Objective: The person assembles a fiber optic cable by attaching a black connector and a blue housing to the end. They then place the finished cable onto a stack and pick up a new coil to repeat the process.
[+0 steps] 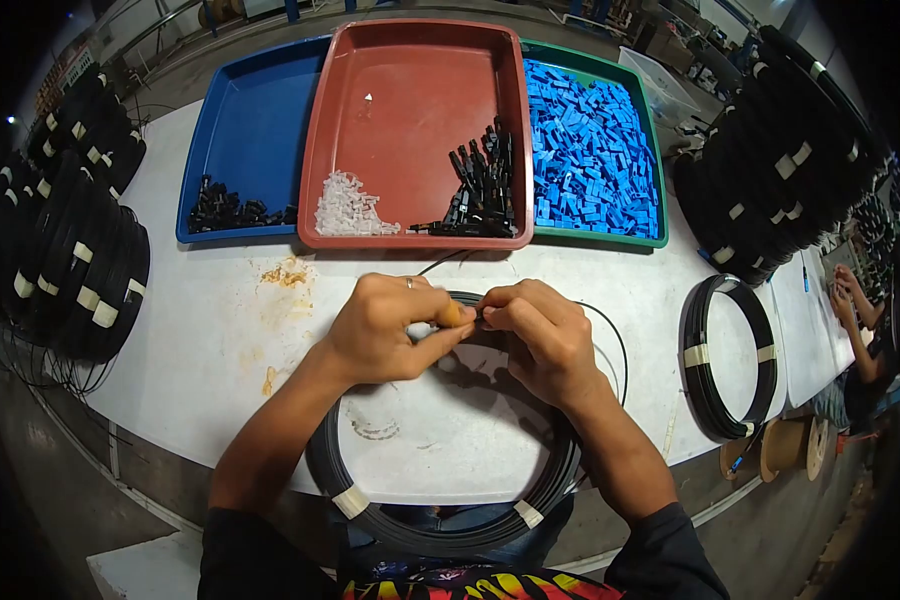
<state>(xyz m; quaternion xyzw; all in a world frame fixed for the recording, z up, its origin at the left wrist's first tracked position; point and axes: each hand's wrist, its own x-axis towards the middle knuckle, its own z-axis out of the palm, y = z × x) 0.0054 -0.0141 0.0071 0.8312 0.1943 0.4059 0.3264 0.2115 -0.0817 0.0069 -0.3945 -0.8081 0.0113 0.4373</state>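
My left hand [395, 325] and my right hand [545, 335] meet fingertip to fingertip over the far side of a coil of black cable [335, 455]. Both are closed in a pinch. A small dark piece shows between the fingertips, mostly covered; I cannot tell what the left fingers hold. From behind my right hand a loose length of the black cable [625, 365] curves out to the right, toward the fingertips at its upper end. Pale tape wraps [350, 501] bind the coil, whose near side overhangs the table's front edge above my lap.
Behind my hands stand a blue tray [250, 120] with black parts, a red tray [420, 90] with clear and black pieces, and a green tray [663, 215] of blue connectors. Cable coils are stacked left [75, 270] and right [780, 160]; another coil [695, 375] lies right. A person's hands [846, 295] show far right.
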